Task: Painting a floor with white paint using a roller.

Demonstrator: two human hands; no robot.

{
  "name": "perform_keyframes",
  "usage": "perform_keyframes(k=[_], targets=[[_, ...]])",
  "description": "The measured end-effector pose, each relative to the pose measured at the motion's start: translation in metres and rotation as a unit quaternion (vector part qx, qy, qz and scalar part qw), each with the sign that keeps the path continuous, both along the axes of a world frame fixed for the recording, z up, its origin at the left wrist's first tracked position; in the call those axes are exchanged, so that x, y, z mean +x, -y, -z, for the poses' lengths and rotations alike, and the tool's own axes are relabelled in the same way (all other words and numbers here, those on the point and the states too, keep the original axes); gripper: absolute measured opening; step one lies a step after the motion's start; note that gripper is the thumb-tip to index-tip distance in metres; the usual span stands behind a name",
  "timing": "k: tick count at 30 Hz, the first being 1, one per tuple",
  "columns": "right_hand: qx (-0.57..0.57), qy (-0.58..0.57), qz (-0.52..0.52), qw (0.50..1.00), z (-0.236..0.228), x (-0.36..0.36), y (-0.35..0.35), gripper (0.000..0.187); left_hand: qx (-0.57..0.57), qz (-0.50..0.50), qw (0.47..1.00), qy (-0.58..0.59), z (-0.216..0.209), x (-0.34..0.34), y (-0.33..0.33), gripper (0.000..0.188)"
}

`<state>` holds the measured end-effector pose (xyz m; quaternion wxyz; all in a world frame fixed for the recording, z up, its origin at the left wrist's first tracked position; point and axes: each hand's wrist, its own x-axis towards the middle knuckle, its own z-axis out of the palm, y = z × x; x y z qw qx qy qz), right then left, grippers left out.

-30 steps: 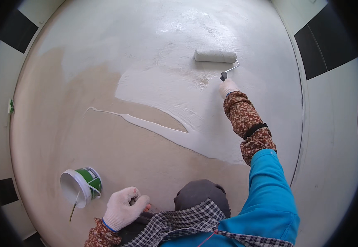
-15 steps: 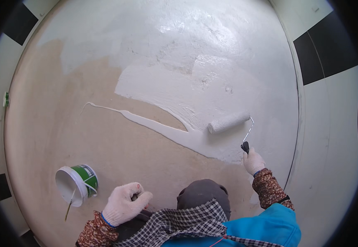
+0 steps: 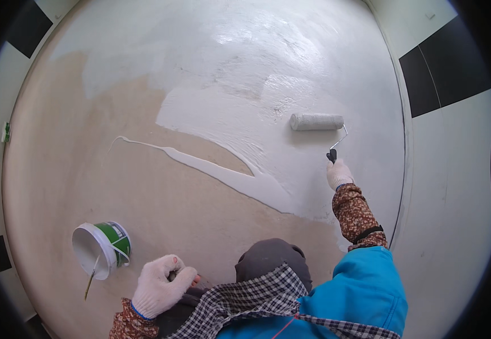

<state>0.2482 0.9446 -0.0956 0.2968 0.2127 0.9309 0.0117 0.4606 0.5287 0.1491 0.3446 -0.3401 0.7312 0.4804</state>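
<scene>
My right hand (image 3: 340, 174), in a white knit glove, is wrapped around the black handle (image 3: 332, 156) of a paint roller (image 3: 316, 122). The roller's whitish sleeve lies on the wet white coating (image 3: 211, 116) on the floor, its length running side to side. Below it a thick streak of poured white coating (image 3: 217, 177) tapers off toward the left over beige floor. My left hand (image 3: 159, 285), gloved too, is curled by my dark-clothed knee, thumb and fingers close together. Something dark shows between them, too little of it to name.
A white and green bucket (image 3: 122, 240) lies tipped on its side at the lower left, its mouth facing left. A brush (image 3: 91, 279) with a wooden handle leans at its mouth. White walls with black tiles (image 3: 451, 65) border the floor on both sides.
My right arm has reached farther forward, pushing the roller away from me over the coating. The roller has turned from slanted to nearly level. My left hand stays curled near the knee.
</scene>
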Motion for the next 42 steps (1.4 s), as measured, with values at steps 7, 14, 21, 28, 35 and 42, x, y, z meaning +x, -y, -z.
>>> perform_keyframes(k=[7, 14, 21, 28, 35, 42], targets=[[-0.023, -0.06, 0.076, 0.995, 0.019, -0.034, -0.036, 0.045, -0.02, 0.061, 0.998, 0.009, 0.001, 0.005, 0.0, 0.022], [-0.009, -0.004, 0.047, 0.999, -0.002, 0.019, -0.003, 0.044, 0.052, 0.039, 0.998, -0.025, 0.008, 0.014, -0.001, 0.024], [-0.027, 0.08, -0.061, 0.995, -0.067, 0.141, -0.005, 0.044, 0.12, 0.129, 0.983, -0.041, 0.004, 0.017, 0.0, 0.031], [-0.037, 0.055, -0.134, 0.989, -0.049, 0.087, 0.034, 0.043, 0.17, 0.188, 0.962, -0.101, -0.002, 0.027, 0.009, 0.036], [-0.088, -0.047, -0.155, 0.983, 0.01, -0.023, 0.168, 0.047, 0.196, 0.168, 0.947, -0.192, 0.005, 0.042, 0.018, 0.035], [-0.032, 0.026, -0.166, 0.985, -0.029, -0.001, 0.171, 0.049, 0.12, 0.106, 0.963, -0.218, 0.051, 0.027, 0.043, 0.032]])
